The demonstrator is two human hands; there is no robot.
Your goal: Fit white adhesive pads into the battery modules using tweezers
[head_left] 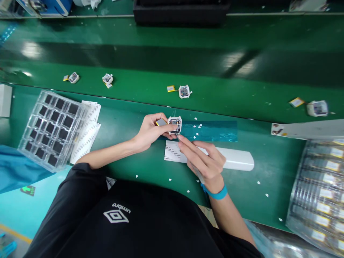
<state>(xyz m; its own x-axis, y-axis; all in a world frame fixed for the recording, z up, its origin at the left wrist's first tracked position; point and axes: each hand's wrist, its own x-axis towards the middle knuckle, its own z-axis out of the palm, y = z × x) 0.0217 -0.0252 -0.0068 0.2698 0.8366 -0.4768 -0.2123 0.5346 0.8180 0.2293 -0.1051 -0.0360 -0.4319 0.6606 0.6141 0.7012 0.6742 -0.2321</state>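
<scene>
My left hand [150, 130] is closed around a white smartwatch case [174, 121] with its circuit board facing up. A small battery [161, 122] with a yellow edge sticks out beside the case, against the fingers. My right hand [202, 157], with a blue band at the wrist, pinches thin metal tweezers [199, 175]. Their tip meets the lower edge of the case, near my left thumb. Under the hands lie a translucent blue film strip [220, 130] and a white printed backing sheet [173, 152].
Several opened watch cases with batteries, one of them [184, 91], lie on the green surface beyond. A clear tray [48, 130] of black squares stands left on white sheets [87, 139]. Right are a tray of batteries [319, 193] and a long white box [309, 129]. Small white stickers are scattered about.
</scene>
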